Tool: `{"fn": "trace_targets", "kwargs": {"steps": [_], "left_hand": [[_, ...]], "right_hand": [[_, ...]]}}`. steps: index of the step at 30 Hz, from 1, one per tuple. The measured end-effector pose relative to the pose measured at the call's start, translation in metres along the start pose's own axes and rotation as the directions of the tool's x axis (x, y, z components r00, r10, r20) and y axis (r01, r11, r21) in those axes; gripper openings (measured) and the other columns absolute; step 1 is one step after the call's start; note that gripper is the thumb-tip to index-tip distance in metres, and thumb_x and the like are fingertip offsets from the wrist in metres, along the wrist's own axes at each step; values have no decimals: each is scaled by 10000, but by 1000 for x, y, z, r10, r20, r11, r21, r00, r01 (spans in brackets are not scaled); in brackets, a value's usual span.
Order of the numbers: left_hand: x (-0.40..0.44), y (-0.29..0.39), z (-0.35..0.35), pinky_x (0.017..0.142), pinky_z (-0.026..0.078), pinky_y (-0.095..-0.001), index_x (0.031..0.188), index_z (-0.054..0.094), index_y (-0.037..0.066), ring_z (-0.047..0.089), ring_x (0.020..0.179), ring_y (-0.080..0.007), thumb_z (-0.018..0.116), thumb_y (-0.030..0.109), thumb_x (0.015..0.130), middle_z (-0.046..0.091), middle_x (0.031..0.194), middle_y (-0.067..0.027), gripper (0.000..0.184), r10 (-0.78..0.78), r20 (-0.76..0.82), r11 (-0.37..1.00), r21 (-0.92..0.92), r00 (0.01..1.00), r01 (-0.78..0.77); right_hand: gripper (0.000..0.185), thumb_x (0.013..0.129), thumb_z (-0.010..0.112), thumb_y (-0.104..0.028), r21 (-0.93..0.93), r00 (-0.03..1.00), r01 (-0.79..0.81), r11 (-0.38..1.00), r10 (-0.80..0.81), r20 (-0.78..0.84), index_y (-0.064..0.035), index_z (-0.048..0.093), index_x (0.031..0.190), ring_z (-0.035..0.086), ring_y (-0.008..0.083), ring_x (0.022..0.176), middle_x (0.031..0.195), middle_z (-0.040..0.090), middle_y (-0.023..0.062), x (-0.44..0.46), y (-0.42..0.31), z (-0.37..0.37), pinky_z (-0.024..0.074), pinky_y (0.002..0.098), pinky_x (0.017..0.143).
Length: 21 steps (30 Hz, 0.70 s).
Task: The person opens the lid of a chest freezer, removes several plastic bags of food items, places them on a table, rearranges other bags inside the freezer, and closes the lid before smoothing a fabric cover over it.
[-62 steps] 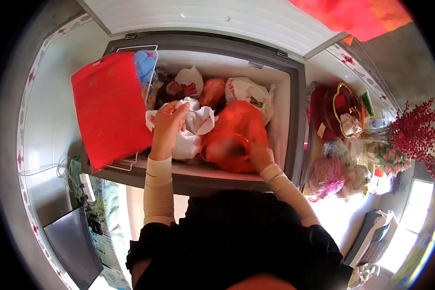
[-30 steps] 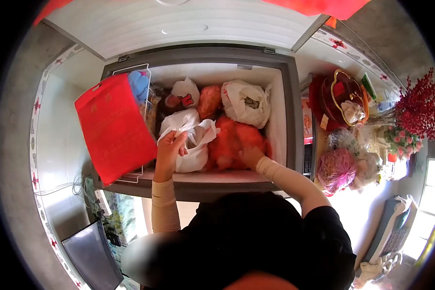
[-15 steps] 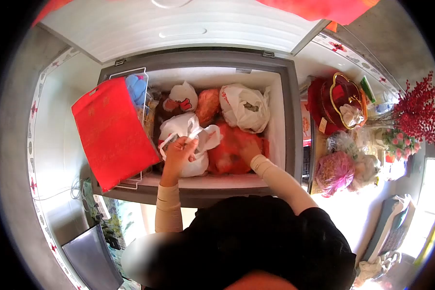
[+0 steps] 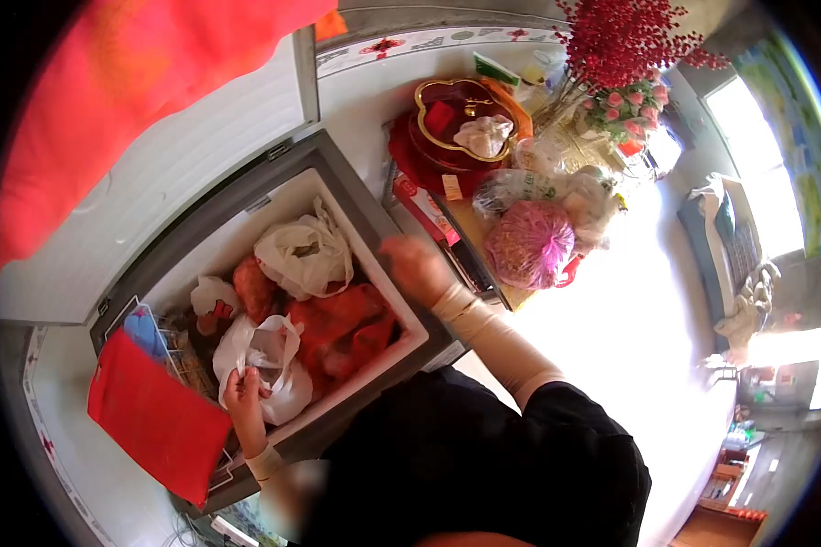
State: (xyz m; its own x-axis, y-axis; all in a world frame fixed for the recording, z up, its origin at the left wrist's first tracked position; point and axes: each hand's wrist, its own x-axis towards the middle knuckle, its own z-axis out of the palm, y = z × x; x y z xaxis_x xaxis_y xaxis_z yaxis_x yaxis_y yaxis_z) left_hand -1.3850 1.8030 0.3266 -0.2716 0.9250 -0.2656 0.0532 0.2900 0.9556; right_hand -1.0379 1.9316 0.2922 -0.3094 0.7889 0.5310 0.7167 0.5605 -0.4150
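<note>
My left hand (image 4: 244,399) pinches the handle of a white plastic bag (image 4: 289,390), which sits inside an open chest freezer (image 4: 360,201). The bag's mouth gapes, and its contents cannot be made out. Over the freezer's right rim, beside a side table, is my right hand (image 4: 420,269); motion blurs its fingers. A red plastic bag (image 4: 356,314) lies in the freezer, right of the white one. Farther back are another white plastic bag (image 4: 294,264), an orange-red bag (image 4: 252,290) and a small white bag (image 4: 212,294).
A red sheet (image 4: 150,415) covers part of a wire basket (image 4: 160,342) at the freezer's left end. The lid (image 4: 182,146) stands raised behind. On the table are a dark red gold-rimmed tray (image 4: 420,128), a pink bag (image 4: 527,246) and flowers (image 4: 625,109).
My right hand has left the red bag and swung right, out over the freezer's edge. My left hand stays on the white bag. The camera view has turned to the right.
</note>
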Motion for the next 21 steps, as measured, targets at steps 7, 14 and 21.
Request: {"fn": "trace_targets", "kwargs": {"steps": [7, 14, 21], "left_hand": [[-7, 13, 27, 515, 374, -203, 891, 522, 25, 432, 544, -59, 549, 185, 851, 450, 623, 9, 167, -32, -11, 999, -28, 999, 32], [-13, 7, 46, 523, 369, -202, 974, 486, 16, 430, 548, -67, 545, 173, 849, 455, 626, -1, 209, -45, 5, 999, -2, 999, 45], [-13, 5, 54, 524, 363, -205, 1007, 472, 2, 429, 539, -73, 547, 168, 845, 459, 624, -3, 244, -106, 1, 994, 39, 994, 106]], "right_hand": [[314, 723, 540, -187, -440, 738, -675, 592, 540, -406, -90, 543, 1022, 480, 332, 1020, 1128, 506, 136, -82, 163, -90, 417, 402, 852], [541, 846, 396, -292, -306, 100, -952, 12, 956, -275, -90, 274, 1333, 436, 339, 1136, 1291, 386, 189, -161, 283, -128, 381, 415, 921], [429, 837, 401, -261, -417, 221, -903, 107, 946, -236, -12, 468, 1181, 530, 311, 1041, 1106, 540, 228, -172, 314, -132, 419, 390, 882]]}}
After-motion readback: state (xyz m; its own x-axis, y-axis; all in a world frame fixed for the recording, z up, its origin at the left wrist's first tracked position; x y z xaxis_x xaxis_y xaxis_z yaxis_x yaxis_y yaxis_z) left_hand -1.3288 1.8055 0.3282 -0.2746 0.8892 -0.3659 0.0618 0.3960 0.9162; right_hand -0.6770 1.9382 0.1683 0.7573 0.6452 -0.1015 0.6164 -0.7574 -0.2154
